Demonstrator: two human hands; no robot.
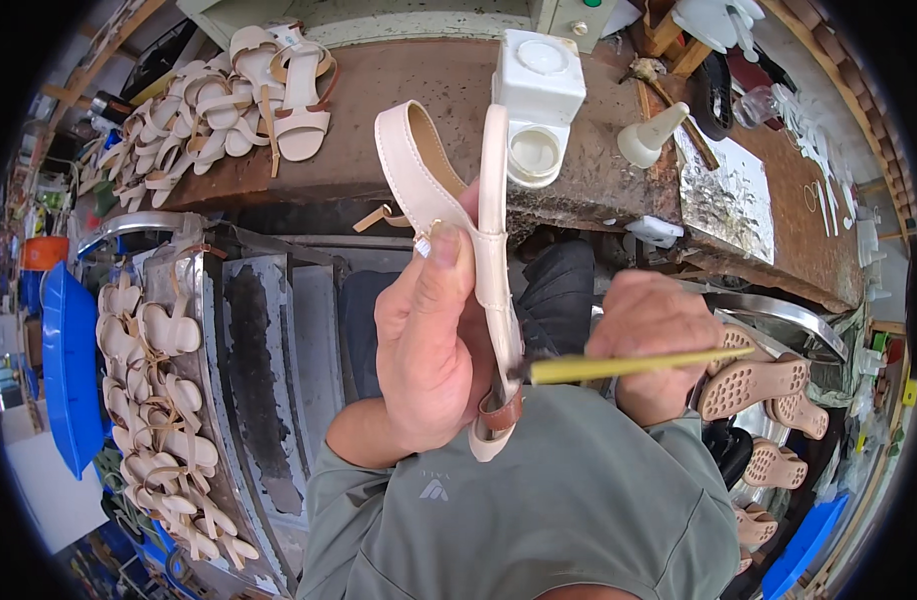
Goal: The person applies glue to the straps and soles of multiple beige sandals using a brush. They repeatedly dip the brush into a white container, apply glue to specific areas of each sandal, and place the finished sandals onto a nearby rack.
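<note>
Beige sandal pinched upright by left hand near bench; right hand holds yellow-handled brush at its edge. If pinch slackens, sandal could twist, brush stray off line.

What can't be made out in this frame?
All in the head view:
Sandal: underside hidden, turned edge-on.
Left hand: some fingers partly hidden by the sandal.
Yellow-handled tool: tip too dark and blurred to make out.
Right hand: fingers blurred.
</note>
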